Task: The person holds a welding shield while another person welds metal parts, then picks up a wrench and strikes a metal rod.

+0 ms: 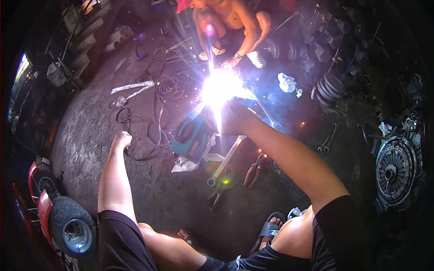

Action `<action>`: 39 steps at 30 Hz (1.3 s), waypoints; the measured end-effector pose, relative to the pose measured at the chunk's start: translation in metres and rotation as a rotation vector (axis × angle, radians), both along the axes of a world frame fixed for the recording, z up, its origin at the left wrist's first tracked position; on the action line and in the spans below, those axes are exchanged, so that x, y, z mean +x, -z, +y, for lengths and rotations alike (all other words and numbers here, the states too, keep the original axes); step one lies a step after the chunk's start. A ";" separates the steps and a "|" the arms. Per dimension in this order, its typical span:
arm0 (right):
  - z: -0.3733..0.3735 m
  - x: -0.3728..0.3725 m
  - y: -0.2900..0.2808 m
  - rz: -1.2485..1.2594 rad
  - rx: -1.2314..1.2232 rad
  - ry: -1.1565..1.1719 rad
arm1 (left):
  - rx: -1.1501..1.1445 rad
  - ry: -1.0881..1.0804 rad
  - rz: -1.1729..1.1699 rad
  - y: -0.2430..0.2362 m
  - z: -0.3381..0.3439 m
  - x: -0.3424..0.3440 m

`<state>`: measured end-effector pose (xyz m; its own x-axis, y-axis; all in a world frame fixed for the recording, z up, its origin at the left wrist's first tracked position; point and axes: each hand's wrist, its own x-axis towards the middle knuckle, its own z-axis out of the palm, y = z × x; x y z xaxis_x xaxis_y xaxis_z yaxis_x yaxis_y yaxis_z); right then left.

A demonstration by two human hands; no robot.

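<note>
A blinding white arc glare (221, 88) with sparks burns on the floor ahead of me. My right hand (233, 118) reaches to the near edge of that glare; light and shadow hide its fingers and whatever they may hold. Next to it is a teal box-like thing with a handle (192, 137). My left hand (122, 140) is closed in a fist over the floor at left, beside a black cable (160, 122); whether the cable runs through the fist I cannot make out. Across from me a crouching person (235, 18) holds a hand (233, 62) close to the glare's far side.
A long wrench (226, 161) and red-handled pliers (254, 170) lie before my feet. Small wrenches (329, 137), a coil spring (330, 89) and a clutch plate (395, 170) are at right. A small wheel (72, 226) stands lower left; coiled cable (174, 85) lies beyond my left hand.
</note>
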<state>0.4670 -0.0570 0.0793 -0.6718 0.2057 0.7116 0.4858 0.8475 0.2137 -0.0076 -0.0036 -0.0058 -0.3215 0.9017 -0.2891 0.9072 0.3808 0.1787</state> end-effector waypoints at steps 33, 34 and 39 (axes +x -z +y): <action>-0.007 0.002 -0.004 -0.210 -0.133 0.019 | 0.028 -0.051 -0.046 -0.013 -0.010 0.010; -0.007 0.004 -0.004 -0.181 -0.289 -0.002 | 0.029 -0.051 -0.046 -0.014 -0.010 0.011; -0.011 0.004 -0.006 -0.097 -0.376 -0.020 | -0.017 0.086 0.020 -0.005 -0.003 -0.001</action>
<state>0.4712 -0.0676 0.0852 -0.7387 0.4263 0.5221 0.4611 0.8846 -0.0699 -0.0088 -0.0063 -0.0005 -0.2488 0.9212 -0.2993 0.9400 0.3041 0.1545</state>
